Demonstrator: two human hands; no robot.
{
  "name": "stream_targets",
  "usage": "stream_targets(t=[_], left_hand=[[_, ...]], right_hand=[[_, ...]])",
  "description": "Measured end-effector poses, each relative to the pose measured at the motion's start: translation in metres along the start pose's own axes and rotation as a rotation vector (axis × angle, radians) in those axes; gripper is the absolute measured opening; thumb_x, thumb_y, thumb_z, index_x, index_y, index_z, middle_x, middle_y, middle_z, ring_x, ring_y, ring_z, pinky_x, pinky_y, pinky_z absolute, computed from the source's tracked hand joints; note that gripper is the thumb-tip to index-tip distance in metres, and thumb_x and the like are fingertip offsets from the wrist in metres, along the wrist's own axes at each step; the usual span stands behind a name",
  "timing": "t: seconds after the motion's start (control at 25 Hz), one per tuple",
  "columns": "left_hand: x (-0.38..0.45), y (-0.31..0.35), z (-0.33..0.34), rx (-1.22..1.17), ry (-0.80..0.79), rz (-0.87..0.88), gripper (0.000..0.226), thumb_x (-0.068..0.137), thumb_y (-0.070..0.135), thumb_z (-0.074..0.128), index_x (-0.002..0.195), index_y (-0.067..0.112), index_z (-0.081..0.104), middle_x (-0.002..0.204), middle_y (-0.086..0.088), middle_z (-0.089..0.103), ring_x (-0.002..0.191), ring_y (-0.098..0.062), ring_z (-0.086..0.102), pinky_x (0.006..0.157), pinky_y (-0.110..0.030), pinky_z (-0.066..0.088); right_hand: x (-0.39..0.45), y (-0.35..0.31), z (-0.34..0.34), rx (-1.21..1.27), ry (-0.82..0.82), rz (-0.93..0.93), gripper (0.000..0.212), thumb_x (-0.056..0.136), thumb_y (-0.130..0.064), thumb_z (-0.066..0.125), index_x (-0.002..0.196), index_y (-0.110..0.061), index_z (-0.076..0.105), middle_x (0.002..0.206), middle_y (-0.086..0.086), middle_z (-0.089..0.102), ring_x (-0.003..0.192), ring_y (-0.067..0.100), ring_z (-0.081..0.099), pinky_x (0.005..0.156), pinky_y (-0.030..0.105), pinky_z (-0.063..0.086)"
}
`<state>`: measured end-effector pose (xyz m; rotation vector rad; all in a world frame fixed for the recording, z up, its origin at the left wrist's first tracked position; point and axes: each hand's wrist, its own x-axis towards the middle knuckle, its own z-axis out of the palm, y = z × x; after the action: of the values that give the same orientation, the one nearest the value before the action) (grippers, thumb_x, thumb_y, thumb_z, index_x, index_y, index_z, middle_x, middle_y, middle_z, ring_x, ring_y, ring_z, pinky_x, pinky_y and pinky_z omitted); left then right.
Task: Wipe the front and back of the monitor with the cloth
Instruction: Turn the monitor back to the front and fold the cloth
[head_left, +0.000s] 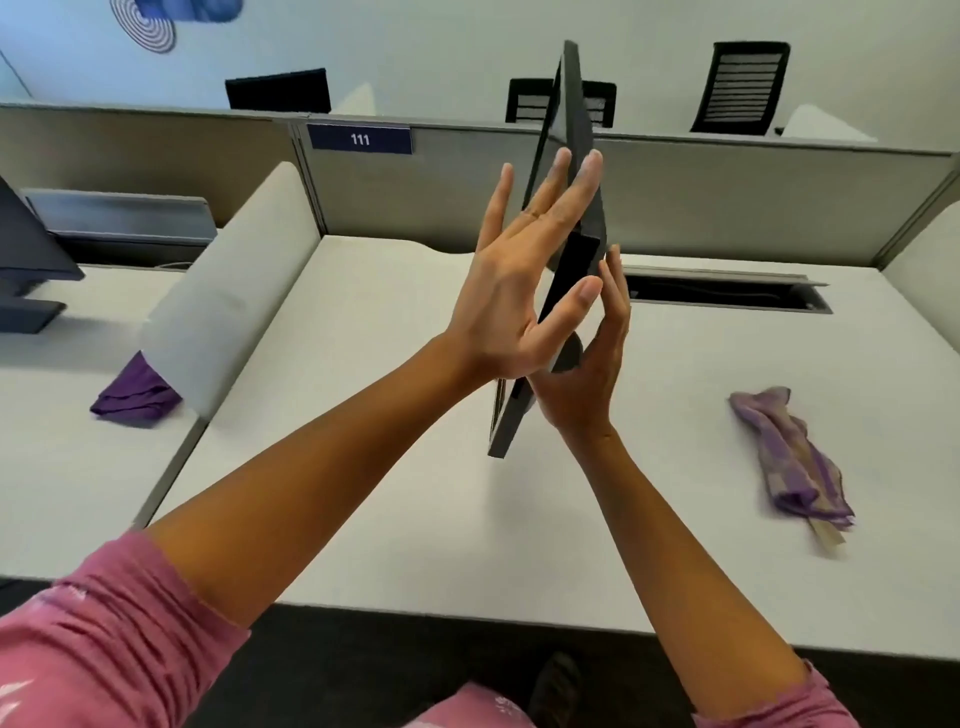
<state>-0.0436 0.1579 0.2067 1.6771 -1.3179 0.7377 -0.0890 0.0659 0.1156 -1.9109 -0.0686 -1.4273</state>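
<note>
On the desk (363, 467), seen from the head camera, the monitor (574, 171) stands edge-on to the viewer, turned so that neither face shows squarely. The left hand (514, 291) lies flat against its left face, fingers straight and spread, thumb near the lower edge. The right hand (587, 374) meets it from the other side, fingers straight and pressed to the panel low down. Neither hand curls round anything; both press with open palms. The cloth (789, 457) lies bunched on the desk well to the right, apart from both hands. A second purple cloth (132, 397) sits at the far left beside a divider (228, 291).

The step in hand looks like swivelling the monitor to bring a face round for wiping. Done well, the palms should push evenly on the frame rather than the screen, keeping fingerprints off the glass, and turn slowly so the stand does not tip. The base is hidden behind the arms, so its footing cannot be judged. The cloth is not yet picked up.
</note>
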Motion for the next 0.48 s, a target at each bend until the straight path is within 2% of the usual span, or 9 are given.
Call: stream_targets(t=[0.08,0.24,0.36,0.48], left_hand=[[0.006,0.007,0.009,-0.052,-0.025,0.008,0.091,0.1,0.063,0.016,0.147,-0.012,0.038,0.156,-0.025,0.038,0.151,-0.037,0.027,0.122,-0.063,0.008],[0.007,0.009,0.028,-0.154,-0.007,-0.054,0.082,0.102,0.056,0.021,0.149,-0.009,0.035,0.16,-0.024,0.031,0.152,-0.034,0.025,0.123,-0.06,0.012],[-0.011,-0.001,0.042,-0.179,0.046,-0.252,0.069,0.102,0.043,0.027,0.154,-0.003,0.03,0.163,-0.016,0.027,0.152,-0.028,0.027,0.123,-0.056,0.017],[-0.031,-0.019,0.051,-0.182,0.082,-0.531,0.068,0.1,0.05,0.025,0.158,0.013,0.024,0.164,-0.007,0.028,0.153,-0.024,0.026,0.123,-0.054,0.022]], right_hand=[[-0.002,0.006,-0.016,-0.055,-0.01,0.009,0.074,0.088,-0.036,0.074,0.14,-0.006,0.033,0.152,0.029,0.035,0.145,0.033,0.034,0.116,0.051,0.033],[-0.002,0.013,-0.045,-0.137,0.003,0.05,0.06,0.092,-0.026,0.067,0.142,-0.01,0.037,0.152,0.021,0.04,0.145,0.026,0.036,0.117,0.046,0.032],[-0.002,0.027,-0.072,-0.17,0.054,0.189,0.055,0.095,-0.03,0.061,0.144,-0.02,0.038,0.151,0.01,0.043,0.142,0.02,0.039,0.117,0.044,0.034],[0.004,0.045,-0.097,-0.152,0.102,0.319,0.051,0.096,-0.031,0.058,0.142,-0.016,0.042,0.145,0.007,0.05,0.135,0.017,0.047,0.114,0.04,0.04]])
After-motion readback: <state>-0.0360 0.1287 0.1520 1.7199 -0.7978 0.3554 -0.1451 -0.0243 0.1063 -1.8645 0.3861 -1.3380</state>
